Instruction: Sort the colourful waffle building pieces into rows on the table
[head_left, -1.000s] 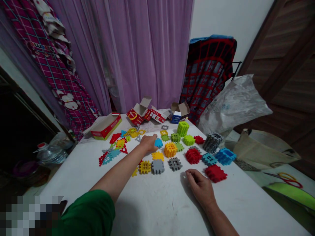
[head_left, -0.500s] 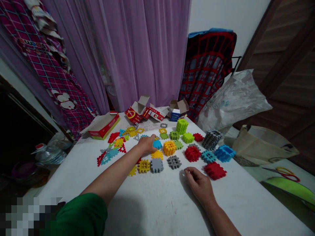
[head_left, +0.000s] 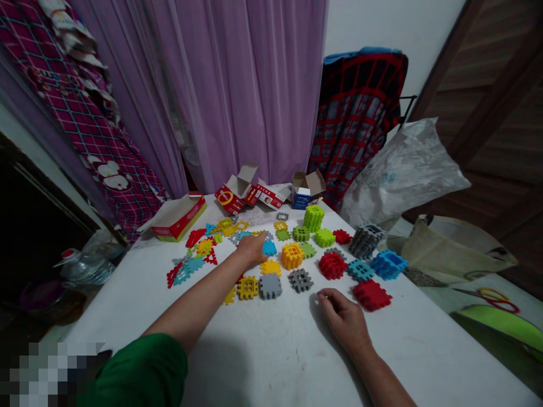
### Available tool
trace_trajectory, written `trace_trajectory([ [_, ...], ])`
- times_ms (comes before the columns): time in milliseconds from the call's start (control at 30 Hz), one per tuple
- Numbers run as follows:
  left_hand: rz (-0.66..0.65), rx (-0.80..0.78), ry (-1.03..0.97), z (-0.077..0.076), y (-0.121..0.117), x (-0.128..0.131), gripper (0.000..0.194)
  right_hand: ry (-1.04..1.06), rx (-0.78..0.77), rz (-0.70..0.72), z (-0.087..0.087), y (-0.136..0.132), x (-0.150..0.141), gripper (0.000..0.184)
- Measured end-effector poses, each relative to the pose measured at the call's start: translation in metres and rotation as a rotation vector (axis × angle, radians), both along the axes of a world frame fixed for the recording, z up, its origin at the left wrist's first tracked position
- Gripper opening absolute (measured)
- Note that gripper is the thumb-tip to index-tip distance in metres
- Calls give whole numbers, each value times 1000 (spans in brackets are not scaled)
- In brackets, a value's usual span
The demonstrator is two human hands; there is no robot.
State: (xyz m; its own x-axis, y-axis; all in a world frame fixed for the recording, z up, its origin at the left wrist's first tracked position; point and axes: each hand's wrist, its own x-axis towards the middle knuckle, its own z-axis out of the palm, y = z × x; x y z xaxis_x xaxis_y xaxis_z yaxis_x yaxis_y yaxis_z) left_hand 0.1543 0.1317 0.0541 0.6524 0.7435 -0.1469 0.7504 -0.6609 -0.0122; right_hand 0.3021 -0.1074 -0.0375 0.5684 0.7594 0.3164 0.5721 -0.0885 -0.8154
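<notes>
Colourful plastic waffle blocks lie spread over a white table (head_left: 275, 350). My left hand (head_left: 251, 249) reaches into the middle of them, fingers curled over a light blue block (head_left: 268, 247). An orange cube (head_left: 292, 255) sits just right of it, a yellow flat piece (head_left: 270, 267) just below. My right hand (head_left: 344, 316) rests on the table with its fingers loosely curled and nothing visible in them, close to a red block (head_left: 371, 294) and a grey flat piece (head_left: 300, 280).
Open red cardboard boxes (head_left: 180, 215) and a small blue box (head_left: 306, 191) stand at the table's far edge. A crumpled plastic bag (head_left: 403, 175) lies at the right. Purple curtains hang behind. Scissors (head_left: 494, 298) lie on a surface at the right.
My left hand has shifted slightly left over the light blue block. The view has risen a little. My right hand has stayed put.
</notes>
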Motion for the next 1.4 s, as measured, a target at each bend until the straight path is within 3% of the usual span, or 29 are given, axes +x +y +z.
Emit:
trace_trajectory([
  [567,-17,-40,53,6,-1,1,79,-20,-31,7,-2,1,3,42],
  [933,-18,-40,65,9,0,2,44,-26,-29,0,0,1,2,40],
  [1200,-27,-50,63,10,-1,3,45,-30,-19,-2,4,2,2,38],
  [1400,-15,-54,-15,6,5,-8,61,4,-16,-23,1,0,0,38],
])
